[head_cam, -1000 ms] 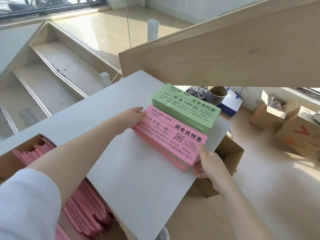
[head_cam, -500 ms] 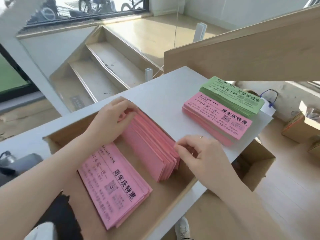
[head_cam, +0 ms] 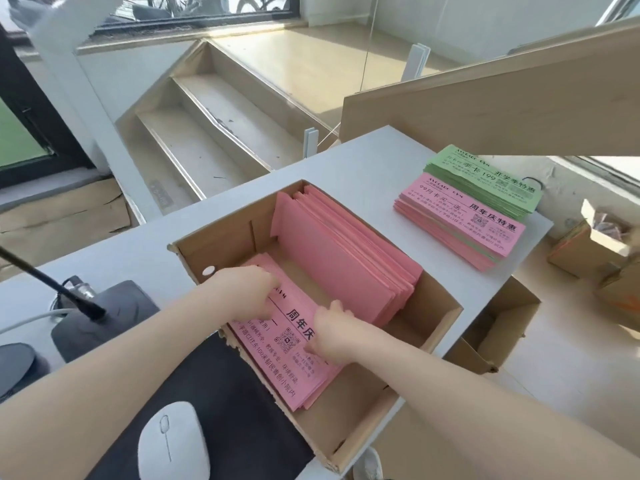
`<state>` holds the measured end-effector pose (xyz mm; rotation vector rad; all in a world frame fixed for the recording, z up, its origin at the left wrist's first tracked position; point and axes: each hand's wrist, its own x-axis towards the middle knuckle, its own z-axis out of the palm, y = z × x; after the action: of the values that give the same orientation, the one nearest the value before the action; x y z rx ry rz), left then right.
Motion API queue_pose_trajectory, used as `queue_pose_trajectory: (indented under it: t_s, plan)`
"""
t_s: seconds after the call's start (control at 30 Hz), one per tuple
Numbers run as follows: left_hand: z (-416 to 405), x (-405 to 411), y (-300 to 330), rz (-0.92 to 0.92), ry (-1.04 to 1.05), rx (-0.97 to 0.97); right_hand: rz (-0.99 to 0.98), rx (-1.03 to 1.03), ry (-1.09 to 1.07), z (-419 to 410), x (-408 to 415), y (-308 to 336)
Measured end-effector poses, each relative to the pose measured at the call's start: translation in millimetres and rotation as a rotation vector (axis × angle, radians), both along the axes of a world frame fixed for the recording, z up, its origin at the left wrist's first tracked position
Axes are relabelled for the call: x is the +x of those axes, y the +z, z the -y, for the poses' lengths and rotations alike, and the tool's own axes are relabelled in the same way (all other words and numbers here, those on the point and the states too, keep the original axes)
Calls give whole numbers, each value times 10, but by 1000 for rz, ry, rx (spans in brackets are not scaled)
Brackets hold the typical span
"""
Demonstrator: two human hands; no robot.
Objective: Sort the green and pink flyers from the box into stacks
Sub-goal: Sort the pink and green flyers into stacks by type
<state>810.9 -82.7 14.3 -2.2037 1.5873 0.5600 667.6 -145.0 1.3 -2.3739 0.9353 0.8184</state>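
Two hands inside cardboard box [head_cam: 440,327] at 6 o'clock: left hand [head_cam: 247,294] and right hand [head_cam: 334,332], fingers curled down onto flat pink flyers [head_cam: 273,358]. Upright pink flyers [head_cam: 343,251] leaning alongside. Pink stack [head_cam: 457,223] and green stack [head_cam: 485,180] on tabletop [head_cam: 349,161] at 2 o'clock.

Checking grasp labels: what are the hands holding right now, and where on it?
Both hands are on the flat pink flyer pile in the box: left hand at its far end, right hand along its right edge. Whether either actually grips cannot be told.
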Motion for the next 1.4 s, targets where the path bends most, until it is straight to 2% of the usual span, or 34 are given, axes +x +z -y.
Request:
queue_pose_trajectory:
  t_s: [0.2,0.3,0.5,0.63,0.7,0.8,0.9,1.07,1.17,1.23,1.3,1.33,1.4]
  plan:
    - [11,-38,-62,12,-77,9,66,13,-310,43,23,-99]
    - [39,-32,-77,9,-90,12,113,83,-380,39,0,-89]
    - [112,-7,-45,11,-281,-76,191,238,-523,55,-8,-110]
    - [184,54,-10,-35,-472,-130,219,284,-458,34,-35,-68]
    - [222,76,22,-70,-529,-152,269,268,-352,-10,-53,1]
    - [237,135,74,-128,-477,-90,356,233,-189,-65,-93,93]
    - [178,258,217,-134,-417,-118,466,217,-141,-6,-219,221]
    - [83,407,560,-137,-354,-341,650,224,-204,277,-517,522]
    - [145,389,647,-167,-313,-474,741,308,-285,415,-648,610]
    - [184,364,674,-278,-216,-705,820,377,-374,473,-719,662]
    - [199,319,715,-517,-17,-973,889,410,-446,528,-799,729]
    - [208,292,737,-674,124,-1033,908,414,-467,559,-841,762]
    - [244,233,750,-1005,323,-959,925,404,-472,626,-938,834]
